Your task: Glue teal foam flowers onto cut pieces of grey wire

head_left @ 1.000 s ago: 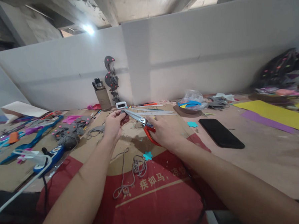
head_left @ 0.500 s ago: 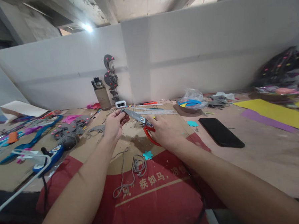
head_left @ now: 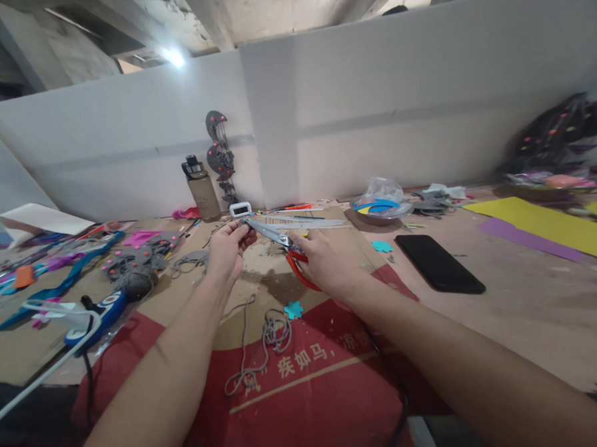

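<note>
My right hand (head_left: 325, 259) is closed round the red handles of a pair of scissors (head_left: 271, 233), whose metal blades point left and away from me. At the blade tips, my left hand (head_left: 230, 247) pinches something small and dark that I cannot make out. Both hands are held above a cardboard sheet (head_left: 327, 395) with a red printed part. Nearer to me on the cardboard lie a tangled grey cord (head_left: 277, 335) and a turquoise paper flower (head_left: 294, 310). A second turquoise flower (head_left: 382, 246) lies to the right of my right hand.
A black phone (head_left: 438, 263) and yellow paper (head_left: 543, 224) lie on the right. Behind stand a bottle (head_left: 204, 192), a small white device (head_left: 240, 209) and a bowl (head_left: 383, 212) with a plastic bag. At left are a blue power strip (head_left: 100, 317) and grey yarn (head_left: 136, 282).
Both hands keep nearly the same place, with the scissors at my left fingertips. The whole view has shifted very slightly.
</note>
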Available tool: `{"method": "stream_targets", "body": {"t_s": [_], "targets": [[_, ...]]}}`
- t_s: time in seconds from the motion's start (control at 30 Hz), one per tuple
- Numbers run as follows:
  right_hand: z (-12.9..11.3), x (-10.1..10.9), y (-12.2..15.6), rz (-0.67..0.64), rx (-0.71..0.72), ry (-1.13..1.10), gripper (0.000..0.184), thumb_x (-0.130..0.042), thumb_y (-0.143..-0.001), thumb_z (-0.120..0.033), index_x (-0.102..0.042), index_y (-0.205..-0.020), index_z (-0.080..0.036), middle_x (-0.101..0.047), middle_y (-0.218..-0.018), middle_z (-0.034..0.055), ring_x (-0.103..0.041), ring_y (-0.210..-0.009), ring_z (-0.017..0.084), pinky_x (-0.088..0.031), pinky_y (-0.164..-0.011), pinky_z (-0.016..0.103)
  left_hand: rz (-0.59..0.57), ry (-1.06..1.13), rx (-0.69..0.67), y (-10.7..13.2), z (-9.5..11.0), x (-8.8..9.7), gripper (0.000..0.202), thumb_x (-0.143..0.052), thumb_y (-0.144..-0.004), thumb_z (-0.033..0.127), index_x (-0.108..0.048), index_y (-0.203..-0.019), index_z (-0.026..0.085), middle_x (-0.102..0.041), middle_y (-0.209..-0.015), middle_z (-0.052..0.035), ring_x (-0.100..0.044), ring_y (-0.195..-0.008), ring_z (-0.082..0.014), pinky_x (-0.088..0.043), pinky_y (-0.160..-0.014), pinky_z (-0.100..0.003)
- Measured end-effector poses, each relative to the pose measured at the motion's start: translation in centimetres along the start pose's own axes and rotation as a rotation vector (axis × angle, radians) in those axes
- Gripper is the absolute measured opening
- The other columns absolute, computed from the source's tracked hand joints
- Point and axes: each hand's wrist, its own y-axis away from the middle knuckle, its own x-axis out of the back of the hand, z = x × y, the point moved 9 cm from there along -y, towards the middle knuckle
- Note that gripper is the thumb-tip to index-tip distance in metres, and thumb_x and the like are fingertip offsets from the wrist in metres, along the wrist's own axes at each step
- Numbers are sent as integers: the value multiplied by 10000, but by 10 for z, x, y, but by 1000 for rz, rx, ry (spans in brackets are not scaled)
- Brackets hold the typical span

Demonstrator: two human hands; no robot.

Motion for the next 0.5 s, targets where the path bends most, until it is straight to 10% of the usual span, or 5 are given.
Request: {"method": "stream_targets", "body": {"t_s": [0.5], "targets": [[-3, 2, 3, -55, -5, 34, 437, -386, -895, -283, -417, -1330, -272, -633, -963, 101, -590, -824, 232, -369, -634, 292, 2, 19, 12, -1, -2, 1, 84, -662, -633, 84, -621, -699, 116, -611, -616, -4, -567, -523, -74, -486, -553, -192]]}}
